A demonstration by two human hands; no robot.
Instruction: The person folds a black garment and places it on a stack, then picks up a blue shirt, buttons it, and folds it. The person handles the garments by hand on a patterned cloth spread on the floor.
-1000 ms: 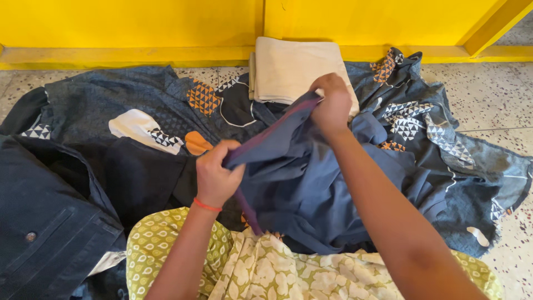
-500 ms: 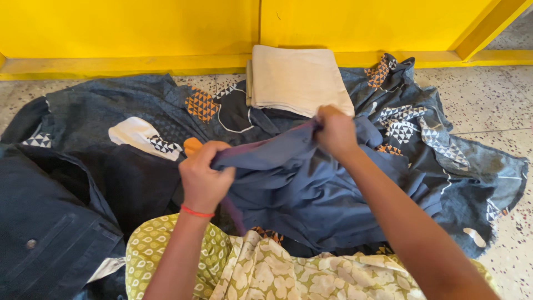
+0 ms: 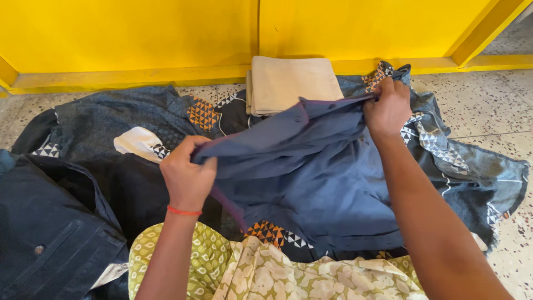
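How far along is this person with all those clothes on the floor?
One beige cloth already lies neatly folded by the yellow wall. The left hand and right hand hold a blue shirt spread out by its edge, not yet folded. The patterned dark cloth, a dark denim garment and a green floral cloth lie loose and unfolded, so most looks left.

Plain slate-blue shirt [image 3: 311, 178]; dark blue cloth [image 3: 111, 119] patterned with orange and white triangles; beige folded fabric [image 3: 291, 83]; green-yellow leaf-print garment [image 3: 266, 275]; bright yellow wall [image 3: 139, 33].
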